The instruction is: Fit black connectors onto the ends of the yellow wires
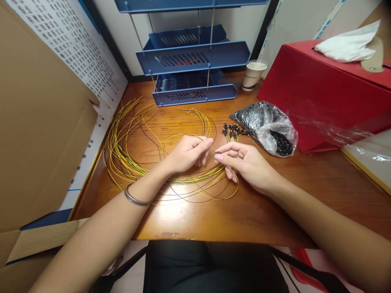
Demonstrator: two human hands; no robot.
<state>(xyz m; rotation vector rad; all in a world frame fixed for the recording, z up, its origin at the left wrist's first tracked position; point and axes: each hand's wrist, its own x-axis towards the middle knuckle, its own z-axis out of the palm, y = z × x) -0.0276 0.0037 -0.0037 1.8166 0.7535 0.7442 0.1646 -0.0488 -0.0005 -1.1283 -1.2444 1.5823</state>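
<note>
My left hand [186, 154] pinches the end of a thin yellow wire [210, 148] above the wooden desk [275, 203]. My right hand [244, 162] pinches a small black connector [218, 153] at that wire's tip, fingertips nearly touching the left hand's. Under both hands lies a looped bundle of yellow and black wires [128, 162]. A cluster of wire ends fitted with black connectors [232, 131] lies just beyond my right hand. A clear plastic bag of black connectors [269, 128] sits to the right of it.
A blue stacked letter tray [192, 77] stands at the back, a paper cup [253, 75] beside it. A red tissue box [324, 93] fills the right. Cardboard [39, 134] and a printed sheet [88, 61] lean along the left. A metal bracelet [134, 199] circles my left wrist.
</note>
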